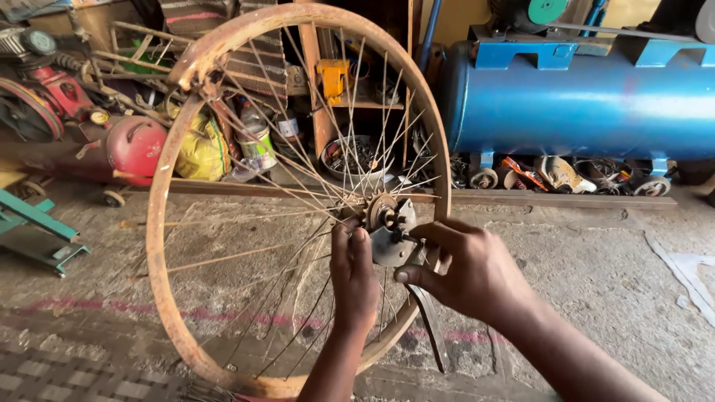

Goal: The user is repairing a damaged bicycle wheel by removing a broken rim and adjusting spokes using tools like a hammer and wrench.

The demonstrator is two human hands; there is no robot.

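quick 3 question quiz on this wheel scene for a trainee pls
1. True or false: the rusty wheel rim has a tyre on it.
2. Which hand grips the metal arm hanging below the hub? A left, B right
3. What colour is the big tank at the back?

Key:
1. False; the rim is bare.
2. B; the left hand has its fingertips on the hub.
3. Blue.
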